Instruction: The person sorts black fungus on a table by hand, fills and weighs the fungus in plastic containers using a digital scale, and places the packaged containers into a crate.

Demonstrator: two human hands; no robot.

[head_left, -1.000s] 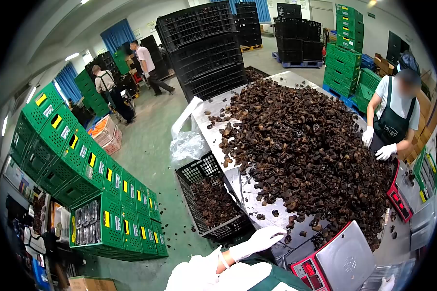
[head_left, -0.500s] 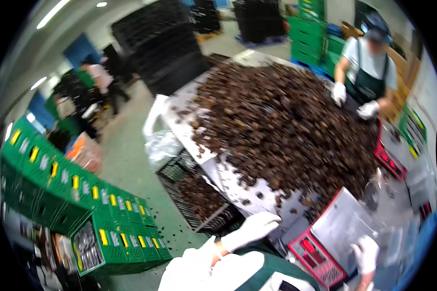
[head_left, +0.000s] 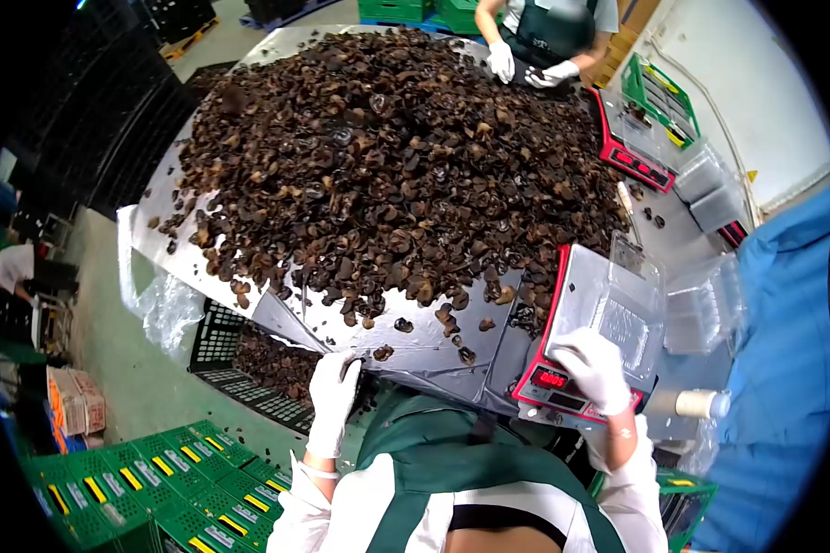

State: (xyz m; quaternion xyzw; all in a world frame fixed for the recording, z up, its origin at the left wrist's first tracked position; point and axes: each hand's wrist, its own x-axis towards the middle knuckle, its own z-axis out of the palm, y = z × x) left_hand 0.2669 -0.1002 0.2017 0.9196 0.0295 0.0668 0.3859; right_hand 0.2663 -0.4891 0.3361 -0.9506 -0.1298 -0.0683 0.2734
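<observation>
My left hand (head_left: 335, 392), in a white glove, is at the table's front edge beside a few loose pieces, its thumb and fingers slightly apart. My gloved right hand (head_left: 592, 370) is over the near part of a red-framed digital scale (head_left: 567, 304), fingers stretched out and partly bent. A clear plastic box (head_left: 622, 313) lies on the scale's plate, just beyond that hand. The scale's red digits appear to read 0.005. A big heap of dark brown pieces like wood ear mushrooms (head_left: 406, 166) covers much of the metal table (head_left: 161, 226).
Across the table, a person's gloved hands (head_left: 551, 74) are at the heap, near a second red scale (head_left: 632, 138). Clear plastic boxes (head_left: 705, 304) are stacked right. A black crate (head_left: 217, 336) with brown bits stands below the left edge; green crates (head_left: 148, 470) are lower left.
My view has turned toward the table and right. My left hand has come to the table's front edge. My right hand has moved from the scale's right side over its near part.
</observation>
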